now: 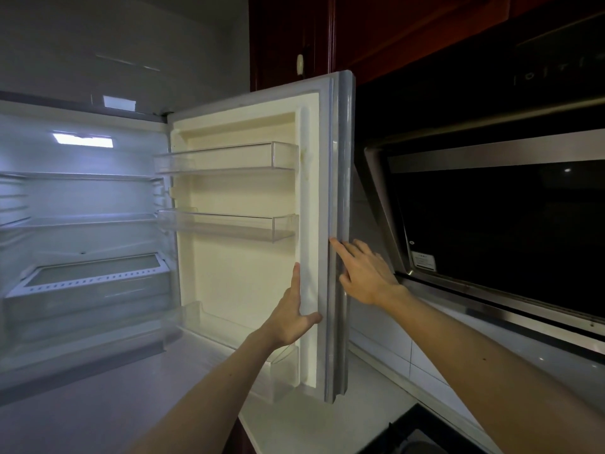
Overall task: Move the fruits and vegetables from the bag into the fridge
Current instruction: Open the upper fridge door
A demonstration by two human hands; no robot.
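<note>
The fridge (82, 198) stands open on the left, lit inside, with bare glass shelves and a clear drawer (95, 283) low down. Its door (248, 257) is swung out to the right, showing three clear door racks with nothing in them. My left hand (294, 312) presses flat against the inner side of the door's edge, fingers straight and thumb spread. My right hand (363, 273) lies with straight fingers on the outer grey edge of the door. No bag, fruit or vegetables are in view.
A dark range hood (491, 231) with a steel rim juts out at the right, close to the door's edge. Red-brown wall cabinets (327, 34) hang above. A white counter (311, 417) runs below the door, with a black hob corner (422, 437) at the bottom.
</note>
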